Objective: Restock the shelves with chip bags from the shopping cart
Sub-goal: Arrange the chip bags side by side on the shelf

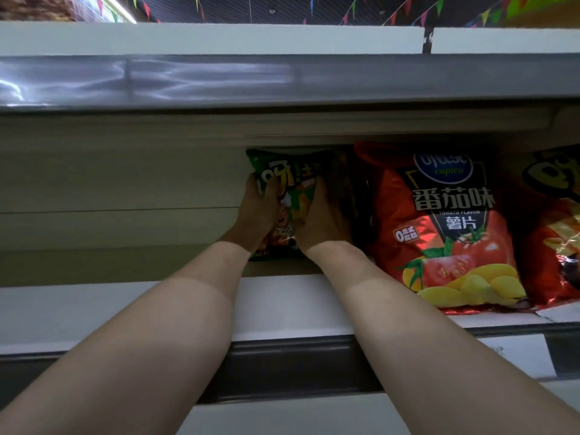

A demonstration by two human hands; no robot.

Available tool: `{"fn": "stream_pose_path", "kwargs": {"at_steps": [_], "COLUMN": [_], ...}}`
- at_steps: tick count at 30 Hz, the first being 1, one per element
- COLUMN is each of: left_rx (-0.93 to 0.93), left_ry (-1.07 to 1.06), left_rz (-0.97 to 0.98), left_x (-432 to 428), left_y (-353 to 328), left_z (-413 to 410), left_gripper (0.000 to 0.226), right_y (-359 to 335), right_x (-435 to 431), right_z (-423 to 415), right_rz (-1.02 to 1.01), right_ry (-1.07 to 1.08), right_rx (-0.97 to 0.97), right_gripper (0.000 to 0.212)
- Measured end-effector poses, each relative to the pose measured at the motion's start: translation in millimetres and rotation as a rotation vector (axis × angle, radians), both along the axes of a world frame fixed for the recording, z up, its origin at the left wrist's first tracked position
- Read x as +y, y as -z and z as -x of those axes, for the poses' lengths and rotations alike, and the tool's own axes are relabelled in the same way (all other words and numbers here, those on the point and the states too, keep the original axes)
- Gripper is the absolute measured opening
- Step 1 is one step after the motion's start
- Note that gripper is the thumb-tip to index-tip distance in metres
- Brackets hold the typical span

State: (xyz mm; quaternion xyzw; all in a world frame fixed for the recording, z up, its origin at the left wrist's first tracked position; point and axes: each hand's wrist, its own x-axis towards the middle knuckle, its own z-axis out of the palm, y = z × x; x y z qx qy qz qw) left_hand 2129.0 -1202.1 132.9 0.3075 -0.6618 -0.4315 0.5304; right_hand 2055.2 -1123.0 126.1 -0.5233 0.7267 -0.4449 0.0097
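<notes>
- Fingers (253, 185) on both your hands are curled round the green chip bag (293, 180). Your left hand (255, 215) has its left edge and your right hand (318, 222) its right edge, so it's pinned from both sides.
- The bag's upright, long axis running top to bottom, sitting deep on the shelf (282, 296), a bit left of the red tomato chip bag (445, 233).
- It's dead ahead of your wrists, right between your palms, and neither hand looks nearer than the other. Bare shelf to the left, stock to the right. My guess is you just need to let go and pull straight back.
- Your wrists cover the bag's bottom edge, so I can't tell if it's actually resting on the shelf yet.
- There's something dark between the green and red bags, too murky to name. Another red bag (555, 227) is cut off at the right edge, and the cart isn't in view.
</notes>
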Motion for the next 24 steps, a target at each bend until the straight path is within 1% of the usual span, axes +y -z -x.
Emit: {"fn": "stream_pose_path", "kwargs": {"at_steps": [2,4,6,7,8,10,13,16,20,24], "left_rx": [0.003,-0.034,-0.138,-0.186,-0.224,-0.300,-0.394,-0.421,-0.462,-0.538], "left_ry": [-0.031,-0.167,-0.364,-0.429,-0.459,-0.456,-0.399,-0.392,-0.445,-0.409], "left_rz": [-0.002,0.050,0.219,0.319,0.407,0.496,0.500,0.508,0.569,0.570], "left_x": [-1.2,-2.6,-1.2,0.6,2.9,4.6,4.5,5.1,12.5,15.9], "left_y": [-0.5,-4.0,-7.1,-7.5,-7.7,-7.8,-4.1,-1.0,-0.8,2.3], "left_z": [-1.8,-6.4,-11.5,-13.6,-14.5,-13.6,-11.0,-11.3,-9.3,-6.6], "left_gripper": [0.063,0.069,0.061,0.059,0.058,0.054,0.046,0.045,0.040,0.041], "right_y": [-0.1,-1.2,-2.6,-3.0,-3.2,-2.6,-0.2,1.6,0.5,0.4], "right_x": [2.6,6.0,7.6,6.8,5.3,0.4,-4.3,-3.6,-0.8,-1.2], "right_z": [-1.4,-3.3,-4.7,-5.2,-6.2,-8.5,-9.8,-8.6,-9.1,-11.0], "right_rz": [-0.032,-0.045,-0.008,0.014,0.029,0.026,-0.016,-0.023,-0.029,-0.047], "right_ry": [0.040,0.101,0.135,0.131,0.117,0.082,0.066,0.059,0.063,0.062], "right_rx": [0.066,0.194,0.337,0.396,0.443,0.498,0.508,0.512,0.496,0.473], "right_gripper": [0.084,0.078,0.068,0.063,0.057,0.050,0.050,0.052,0.049,0.048]}}
